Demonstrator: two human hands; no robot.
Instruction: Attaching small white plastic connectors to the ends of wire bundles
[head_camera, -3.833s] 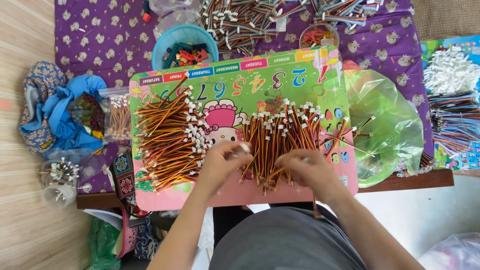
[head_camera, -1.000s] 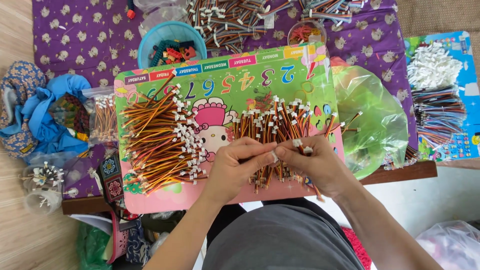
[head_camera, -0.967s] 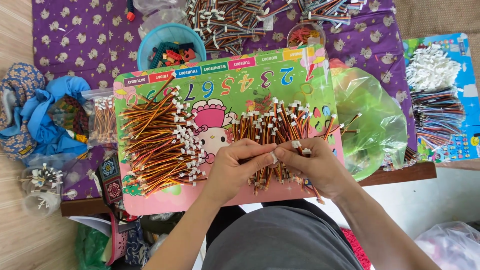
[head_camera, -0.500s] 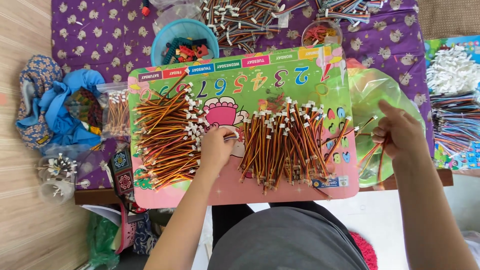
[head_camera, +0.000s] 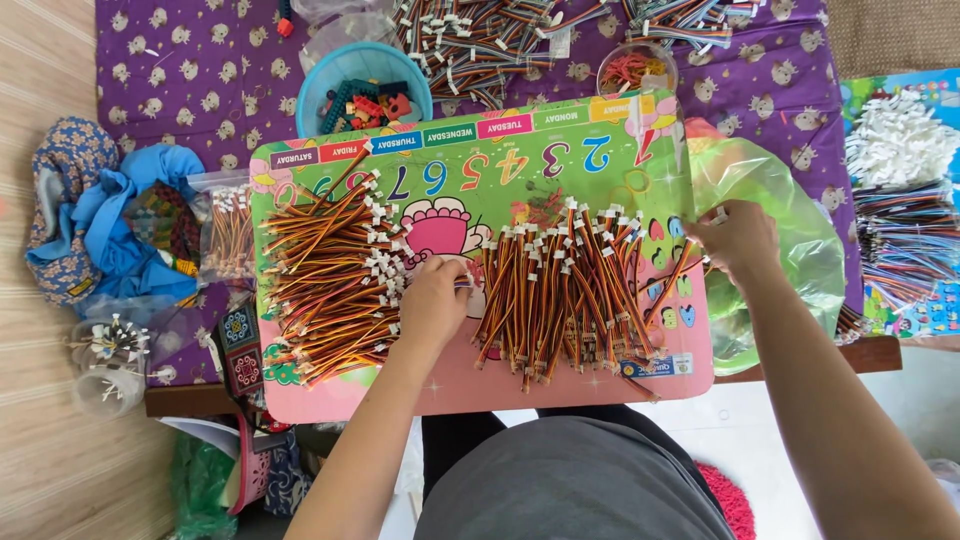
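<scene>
A pile of striped wires (head_camera: 565, 290) lies at the centre of a colourful board (head_camera: 480, 180). The left hand (head_camera: 433, 303), at its 9 o'clock, pinches a white connector (head_camera: 466, 283). The right hand (head_camera: 738, 238), at 3 o'clock, pinches one wire (head_camera: 676, 277) beside a green bag (head_camera: 790, 200).

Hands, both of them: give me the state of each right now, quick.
Left hand: closed, pinching a white connector beside the left pile of wires.
Right hand: closed on one wire at the board's right edge.
</scene>
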